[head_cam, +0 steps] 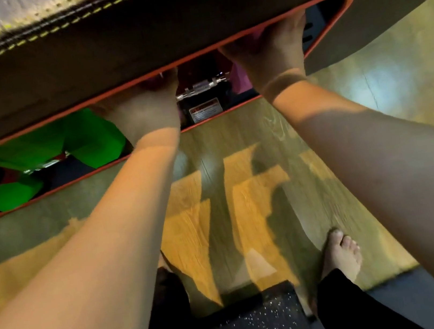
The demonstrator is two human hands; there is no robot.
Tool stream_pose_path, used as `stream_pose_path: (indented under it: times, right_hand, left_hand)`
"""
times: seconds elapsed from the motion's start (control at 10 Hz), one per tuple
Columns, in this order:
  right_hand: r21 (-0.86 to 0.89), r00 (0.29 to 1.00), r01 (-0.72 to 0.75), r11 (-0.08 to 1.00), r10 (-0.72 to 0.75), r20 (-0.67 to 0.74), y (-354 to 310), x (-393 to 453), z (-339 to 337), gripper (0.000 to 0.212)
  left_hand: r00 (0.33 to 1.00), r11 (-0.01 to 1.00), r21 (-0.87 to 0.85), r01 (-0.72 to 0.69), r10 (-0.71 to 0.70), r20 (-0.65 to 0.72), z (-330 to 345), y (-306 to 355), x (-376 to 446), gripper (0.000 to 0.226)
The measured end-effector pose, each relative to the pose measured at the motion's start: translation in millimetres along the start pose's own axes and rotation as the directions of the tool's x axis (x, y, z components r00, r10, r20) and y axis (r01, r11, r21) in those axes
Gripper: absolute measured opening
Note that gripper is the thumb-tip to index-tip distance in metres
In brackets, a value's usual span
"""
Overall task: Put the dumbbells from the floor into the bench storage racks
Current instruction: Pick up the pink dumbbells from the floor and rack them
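The bench (135, 41) has a black padded top with yellow stitching and an orange-rimmed storage opening (341, 21) along its side. Two green dumbbells (66, 141) lie in the opening's left part. Both my hands reach into the opening. My left hand (145, 107) is inside near the middle, with a bit of pink dumbbell (153, 82) showing beyond its fingers. My right hand (272, 49) is further right, with a pink dumbbell (241, 80) partly visible under it. The fingers of both hands are hidden inside the rack.
A metal latch and a warning label (205, 109) sit between my hands inside the opening. The wooden floor (242, 188) lies below, my bare right foot (341, 252) stands on it, and a black speckled mat (248, 326) is at the bottom.
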State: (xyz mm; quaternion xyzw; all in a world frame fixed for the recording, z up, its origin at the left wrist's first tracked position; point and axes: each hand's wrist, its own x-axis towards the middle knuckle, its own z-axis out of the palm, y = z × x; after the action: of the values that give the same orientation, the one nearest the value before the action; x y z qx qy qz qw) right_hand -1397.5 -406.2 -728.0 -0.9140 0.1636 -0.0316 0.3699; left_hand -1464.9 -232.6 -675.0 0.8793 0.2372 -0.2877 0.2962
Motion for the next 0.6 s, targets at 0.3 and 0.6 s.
stream_pose_path:
  times: [0.3, 0.6]
  right_hand:
    - [-0.115, 0.994, 0.011, 0.993, 0.001, 0.105, 5.3, 8.7, -7.3, 0.127]
    - [-0.294, 0.979, -0.023, 0.956, 0.08, 0.186, -8.4, 6.5, -13.0, 0.129]
  left_hand:
    - [0.994, 0.995, 0.04, 0.09, -0.087, -0.066, 20.4, -13.9, 12.5, 0.044]
    - [0.886, 0.961, 0.024, -0.276, 0.264, -0.382, 10.2, 2.9, 16.6, 0.058]
